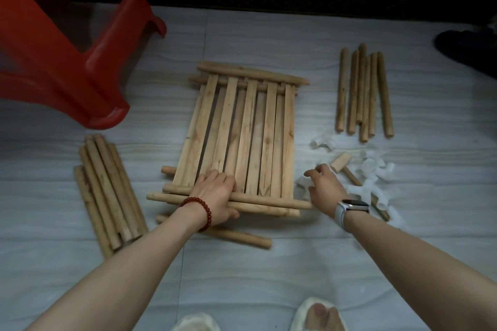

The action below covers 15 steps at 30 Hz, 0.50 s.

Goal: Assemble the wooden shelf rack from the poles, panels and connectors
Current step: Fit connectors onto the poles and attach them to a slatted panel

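Wooden parts are laid out loose on the pale tiled floor point(349, 263); no standing frame is seen, so the assembly is judged to be at its very start.

The largest item, a stack of slatted panels point(242, 137), lies flat at the centre of the floor, its round end rails pointing left and right. At least two panels are stacked; the exact count cannot be told. No connector is seen fitted to any rail end.

A bundle of poles point(107, 196) lies just left of the panels, and a second group of poles point(363, 91) lies well apart to the right. One loose pole point(236, 236) lies below the stack, near the left wrist. None is joined to anything.

A small wooden mallet point(343, 165) rests in the heap of white connectors point(373, 169), right of the panels.

The left hand point(215, 193) is laid on the near edge of the top panel, fingers extended over the slats and thumb below the front rail; a closed grasp is not shown. The right hand point(326, 185) is lowered at the near edge of the connector heap, fingers curled; whether a connector is held cannot be told.

All joining of poles, panels and connectors is left to be done.
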Motion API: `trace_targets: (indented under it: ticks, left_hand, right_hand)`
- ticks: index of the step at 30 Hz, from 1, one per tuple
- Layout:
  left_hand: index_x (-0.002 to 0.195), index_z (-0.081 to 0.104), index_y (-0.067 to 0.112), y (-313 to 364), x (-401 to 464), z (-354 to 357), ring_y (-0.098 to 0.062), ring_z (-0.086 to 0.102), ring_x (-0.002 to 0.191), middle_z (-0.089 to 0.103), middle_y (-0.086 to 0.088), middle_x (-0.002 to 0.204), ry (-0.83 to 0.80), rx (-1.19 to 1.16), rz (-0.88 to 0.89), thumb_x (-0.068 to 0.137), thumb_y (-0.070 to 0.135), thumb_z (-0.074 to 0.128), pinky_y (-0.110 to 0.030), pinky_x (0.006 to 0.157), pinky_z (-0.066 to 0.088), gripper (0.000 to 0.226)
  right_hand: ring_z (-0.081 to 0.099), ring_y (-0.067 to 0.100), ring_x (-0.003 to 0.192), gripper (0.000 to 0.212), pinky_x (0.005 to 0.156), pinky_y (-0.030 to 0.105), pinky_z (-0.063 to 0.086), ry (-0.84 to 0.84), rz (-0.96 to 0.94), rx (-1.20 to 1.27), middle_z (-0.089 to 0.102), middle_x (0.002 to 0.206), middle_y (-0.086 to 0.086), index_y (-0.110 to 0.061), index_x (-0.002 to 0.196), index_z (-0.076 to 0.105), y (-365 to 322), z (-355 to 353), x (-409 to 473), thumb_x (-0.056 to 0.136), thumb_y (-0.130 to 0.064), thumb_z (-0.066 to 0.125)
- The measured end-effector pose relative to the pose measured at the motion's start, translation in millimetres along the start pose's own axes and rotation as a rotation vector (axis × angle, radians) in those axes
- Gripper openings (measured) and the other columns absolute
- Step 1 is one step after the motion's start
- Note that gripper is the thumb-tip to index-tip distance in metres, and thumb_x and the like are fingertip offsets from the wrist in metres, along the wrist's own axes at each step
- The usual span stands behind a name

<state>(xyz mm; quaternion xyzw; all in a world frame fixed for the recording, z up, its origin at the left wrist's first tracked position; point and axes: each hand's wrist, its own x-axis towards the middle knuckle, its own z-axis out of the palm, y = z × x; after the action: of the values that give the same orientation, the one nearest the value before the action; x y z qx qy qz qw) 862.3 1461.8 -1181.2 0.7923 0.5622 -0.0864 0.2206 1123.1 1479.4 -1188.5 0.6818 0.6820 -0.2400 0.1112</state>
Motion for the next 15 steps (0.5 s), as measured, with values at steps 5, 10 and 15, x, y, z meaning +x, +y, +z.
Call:
trace_targets:
  ticks: [5, 10, 15]
  left_hand:
    - [0.105, 0.045, 0.028, -5, -7, -1, -0.014, 0.037, 0.108, 0.049, 0.008, 0.112, -0.015, 0.001, -0.020, 0.071, 0.053, 0.069, -0.029, 0.088, 0.027, 0.049]
    - [0.107, 0.047, 0.027, -5, -8, 2, -0.014, 0.037, 0.110, 0.050, 0.007, 0.114, -0.083, 0.030, -0.040, 0.069, 0.053, 0.070, -0.029, 0.087, 0.027, 0.052]
    - [0.100, 0.046, 0.028, -7, -4, 4, -0.014, 0.039, 0.106, 0.051, 0.007, 0.110, -0.096, 0.033, -0.044, 0.066, 0.056, 0.072, -0.028, 0.083, 0.028, 0.051]
  right_hand:
    - [0.053, 0.030, 0.113, 0.038, 0.092, 0.031, 0.042, -0.031, 0.012, 0.134, 0.054, 0.127, 0.013, -0.007, 0.126, 0.053, 3, 3, 6, 0.089, -0.003, 0.046]
    - [0.055, 0.027, 0.107, 0.034, 0.073, 0.016, 0.032, 0.110, 0.117, 0.481, 0.062, 0.113, 0.014, -0.004, 0.121, 0.057, -8, 0, 3, 0.087, -0.003, 0.050]
    - [0.061, 0.020, 0.072, 0.036, 0.060, 0.025, 0.050, 0.012, 0.209, 0.773, 0.061, 0.089, 0.006, -0.006, 0.126, 0.050, -24, -13, 11, 0.091, -0.006, 0.043]
